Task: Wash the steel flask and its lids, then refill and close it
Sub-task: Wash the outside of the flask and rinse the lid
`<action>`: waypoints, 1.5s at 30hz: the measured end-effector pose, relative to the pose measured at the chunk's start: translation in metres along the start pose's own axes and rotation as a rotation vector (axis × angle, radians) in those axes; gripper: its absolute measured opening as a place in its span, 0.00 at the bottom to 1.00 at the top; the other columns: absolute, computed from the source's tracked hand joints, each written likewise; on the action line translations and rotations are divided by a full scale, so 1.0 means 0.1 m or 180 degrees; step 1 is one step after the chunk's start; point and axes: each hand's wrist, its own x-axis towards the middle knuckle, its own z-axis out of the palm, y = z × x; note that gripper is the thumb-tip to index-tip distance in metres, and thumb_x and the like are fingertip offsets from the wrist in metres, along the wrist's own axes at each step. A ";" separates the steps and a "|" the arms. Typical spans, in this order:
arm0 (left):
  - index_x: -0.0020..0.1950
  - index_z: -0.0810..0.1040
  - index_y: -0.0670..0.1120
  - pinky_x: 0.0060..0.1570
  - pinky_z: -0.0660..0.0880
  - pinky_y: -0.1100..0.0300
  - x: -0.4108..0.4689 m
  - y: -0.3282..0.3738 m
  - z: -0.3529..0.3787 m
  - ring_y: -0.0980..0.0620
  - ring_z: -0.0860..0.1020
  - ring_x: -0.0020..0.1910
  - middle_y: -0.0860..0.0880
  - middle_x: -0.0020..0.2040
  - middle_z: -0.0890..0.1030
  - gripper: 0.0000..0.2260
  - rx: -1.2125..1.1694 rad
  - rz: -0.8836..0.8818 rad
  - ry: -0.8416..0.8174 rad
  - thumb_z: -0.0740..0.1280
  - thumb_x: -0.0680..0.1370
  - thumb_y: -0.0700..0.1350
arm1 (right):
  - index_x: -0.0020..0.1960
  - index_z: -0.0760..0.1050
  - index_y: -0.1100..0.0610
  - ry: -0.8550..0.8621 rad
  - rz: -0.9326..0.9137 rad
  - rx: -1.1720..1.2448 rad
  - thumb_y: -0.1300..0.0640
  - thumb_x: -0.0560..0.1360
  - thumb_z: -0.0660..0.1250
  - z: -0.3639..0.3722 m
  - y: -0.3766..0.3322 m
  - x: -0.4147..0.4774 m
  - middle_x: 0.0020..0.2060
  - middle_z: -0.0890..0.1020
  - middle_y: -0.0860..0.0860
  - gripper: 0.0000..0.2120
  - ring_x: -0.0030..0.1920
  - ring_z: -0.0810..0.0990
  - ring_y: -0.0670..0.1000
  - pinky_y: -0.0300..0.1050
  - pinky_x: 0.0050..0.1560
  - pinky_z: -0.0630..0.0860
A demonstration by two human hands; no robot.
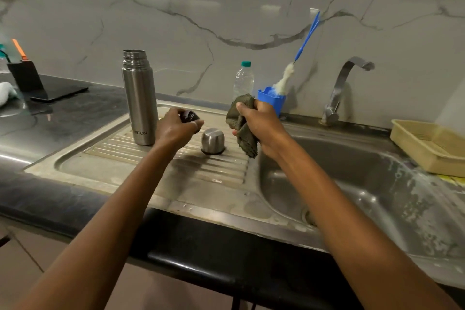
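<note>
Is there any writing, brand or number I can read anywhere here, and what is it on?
"MILTON": printed low on the steel flask; the first letter is partly turned out of sight.
Plastic water bottle: any label is too blurred to read.
Steel cap, dark inner lid in the left hand, cloth in the right hand: no text shows.
</note>
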 end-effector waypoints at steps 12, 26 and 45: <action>0.52 0.85 0.38 0.39 0.71 0.61 -0.57 0.91 0.98 0.52 0.72 0.37 0.44 0.44 0.79 0.16 -0.2684 -0.0545 -0.1563 0.76 0.75 0.51 | 0.67 0.74 0.59 0.0539 -0.1508 -0.1916 0.57 0.83 0.61 -0.88 0.31 -0.37 0.55 0.78 0.51 0.14 0.55 0.77 0.49 0.31 0.53 0.69; 0.56 0.82 0.42 0.56 0.78 0.59 -0.60 0.86 1.31 0.53 0.82 0.49 0.47 0.48 0.84 0.08 -0.3253 -0.0290 -0.2089 0.70 0.79 0.44 | 0.72 0.71 0.55 0.0343 -0.1284 -0.1872 0.51 0.83 0.61 -1.07 0.46 -0.34 0.63 0.79 0.55 0.18 0.61 0.78 0.52 0.45 0.61 0.73; 0.68 0.76 0.56 0.61 0.70 0.60 -0.65 0.79 1.41 0.55 0.75 0.64 0.52 0.64 0.79 0.28 -0.0853 0.1357 -0.1135 0.80 0.69 0.47 | 0.63 0.77 0.57 0.0315 0.1050 0.0217 0.38 0.79 0.57 -1.35 0.50 -0.29 0.51 0.86 0.58 0.26 0.53 0.85 0.56 0.58 0.61 0.79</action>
